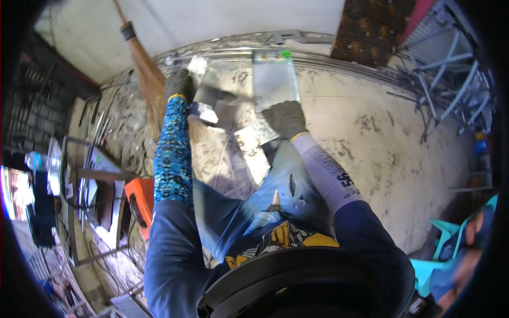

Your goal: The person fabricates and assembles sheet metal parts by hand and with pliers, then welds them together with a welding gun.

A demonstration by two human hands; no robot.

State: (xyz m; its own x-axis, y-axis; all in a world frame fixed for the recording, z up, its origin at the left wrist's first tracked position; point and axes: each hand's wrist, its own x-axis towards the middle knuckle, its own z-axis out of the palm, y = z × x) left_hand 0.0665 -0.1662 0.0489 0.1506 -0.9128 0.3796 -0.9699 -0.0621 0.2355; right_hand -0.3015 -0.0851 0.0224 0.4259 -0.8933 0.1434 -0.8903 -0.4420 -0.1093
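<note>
My left hand (180,86), in a dark knit glove, reaches out toward the wall with its fingers closed on the edge of a shiny metal piece (198,65). The gloved right hand (287,118) is curled over the upper corner of a flat metal plate (256,134) in front of my knees; its fingertips are partly hidden. Just beyond the right hand lies a clear rectangular panel (275,79) with a green mark at its far end. Between the hands, a small white-and-dark object (204,112) rests on the floor, its kind unclear.
A broom (146,74) leans near my left arm. Long metal bars (228,54) lie along the wall. An orange case (139,204) stands at left beside a metal-framed stand. Folded metal frames (450,74) are at far right. Another person's hand (469,265) shows near a teal chair (442,238).
</note>
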